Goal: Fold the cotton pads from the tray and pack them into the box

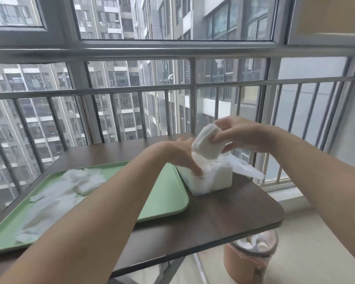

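Well, my dark table (pixel 223 218) carries the green tray (pixel 164 199) at its left edge, loose cotton pads (pixel 70 187) strewn on it, with the white box (pixel 213 181) just beside the tray's right rim. My right hand (pixel 244 136) pinches a folded wad (pixel 208 142) above the box; my left hand (pixel 182 152) presses straight fingers inside it.

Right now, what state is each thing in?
right hand: grips folded pads
folded pads: lifted over the box
left hand: fingers press down into the box
box: open, nearly full of pads
tray: loose pads lie on it
bin: open, waste inside
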`<state>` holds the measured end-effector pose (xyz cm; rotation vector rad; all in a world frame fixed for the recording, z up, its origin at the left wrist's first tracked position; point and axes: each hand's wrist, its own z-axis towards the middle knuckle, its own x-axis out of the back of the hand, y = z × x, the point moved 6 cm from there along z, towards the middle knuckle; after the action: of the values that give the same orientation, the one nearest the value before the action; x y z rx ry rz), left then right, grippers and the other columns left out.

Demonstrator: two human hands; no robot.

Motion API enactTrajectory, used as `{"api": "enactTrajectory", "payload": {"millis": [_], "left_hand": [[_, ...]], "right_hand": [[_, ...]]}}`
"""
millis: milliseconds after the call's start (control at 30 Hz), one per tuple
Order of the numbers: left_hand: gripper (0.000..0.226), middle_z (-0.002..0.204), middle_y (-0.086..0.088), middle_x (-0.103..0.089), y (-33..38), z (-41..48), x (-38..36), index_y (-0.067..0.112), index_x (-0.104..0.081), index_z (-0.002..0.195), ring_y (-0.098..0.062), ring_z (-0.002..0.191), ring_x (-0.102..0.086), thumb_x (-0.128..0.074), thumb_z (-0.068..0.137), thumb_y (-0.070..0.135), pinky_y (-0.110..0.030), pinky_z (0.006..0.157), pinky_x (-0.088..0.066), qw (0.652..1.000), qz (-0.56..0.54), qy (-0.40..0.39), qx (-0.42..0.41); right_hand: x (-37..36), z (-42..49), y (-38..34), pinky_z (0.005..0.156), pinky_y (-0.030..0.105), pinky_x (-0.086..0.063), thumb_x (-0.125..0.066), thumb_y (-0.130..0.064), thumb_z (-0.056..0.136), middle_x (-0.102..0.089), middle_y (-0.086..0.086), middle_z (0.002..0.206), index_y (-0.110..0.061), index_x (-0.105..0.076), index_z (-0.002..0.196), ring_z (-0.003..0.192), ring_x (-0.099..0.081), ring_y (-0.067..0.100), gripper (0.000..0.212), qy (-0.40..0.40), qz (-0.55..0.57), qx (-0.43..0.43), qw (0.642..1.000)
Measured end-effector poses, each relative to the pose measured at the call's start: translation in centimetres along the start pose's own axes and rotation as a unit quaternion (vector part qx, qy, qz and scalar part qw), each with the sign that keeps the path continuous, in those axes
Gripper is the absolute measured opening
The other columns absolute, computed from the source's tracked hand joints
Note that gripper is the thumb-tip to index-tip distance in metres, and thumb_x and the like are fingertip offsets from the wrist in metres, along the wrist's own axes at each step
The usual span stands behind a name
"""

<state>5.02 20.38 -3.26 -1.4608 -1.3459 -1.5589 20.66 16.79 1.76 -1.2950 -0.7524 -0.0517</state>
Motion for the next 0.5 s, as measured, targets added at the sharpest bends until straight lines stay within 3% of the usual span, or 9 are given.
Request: {"api": "enactTrajectory", "payload": {"millis": [167,233,333,500], "left_hand": [[0.105,0.138,-0.006,-0.037,0.1,0.3,-0.1,0.025,-0.021,0.154,-0.028,0.13,-0.042,-0.083,0.073,0.05,-0.044,0.115,-0.037,0.996,0.027,-0.032,0.074],[0.109,0.138,-0.004,-0.038,0.1,0.5,0.0,0.028,-0.02,0.154,-0.027,0.132,-0.041,-0.082,0.069,0.058,-0.045,0.115,-0.036,0.995,0.059,-0.042,0.074],[0.129,0.139,0.0,-0.044,0.1,1.0,-0.2,0.038,-0.023,0.15,-0.027,0.131,-0.044,-0.072,0.037,0.078,-0.046,0.112,-0.038,0.991,0.099,-0.066,0.058],[0.134,0.131,-0.001,-0.042,-0.2,1.8,-0.3,0.037,-0.024,0.147,-0.028,0.127,-0.042,-0.063,0.029,0.088,-0.05,0.11,-0.039,0.988,0.132,-0.059,0.049]], "right_hand": [[-1.1,0.1,-0.5,0.079,0.027,-0.056,-0.067,0.002,0.088,-0.071,0.006,0.1,-0.008,-0.064,0.102,0.096,-0.071,0.018,0.018,-0.05,-0.01,0.006,0.999],[-1.2,0.1,-0.7,0.069,0.02,-0.053,-0.065,0.007,0.087,-0.067,0.004,0.092,-0.006,-0.061,0.097,0.083,-0.069,0.01,0.017,-0.054,-0.028,0.011,0.998],[-1.4,0.3,-0.7,0.061,0.016,-0.05,-0.064,0.01,0.085,-0.062,0.003,0.087,-0.003,-0.057,0.097,0.071,-0.065,0.004,0.019,-0.058,-0.064,0.014,0.996],[-1.8,0.6,-0.3,0.066,0.024,-0.056,-0.065,0.016,0.082,-0.062,0.006,0.091,-0.005,-0.054,0.096,0.078,-0.067,0.011,0.027,-0.089,-0.045,0.01,0.995]]}}
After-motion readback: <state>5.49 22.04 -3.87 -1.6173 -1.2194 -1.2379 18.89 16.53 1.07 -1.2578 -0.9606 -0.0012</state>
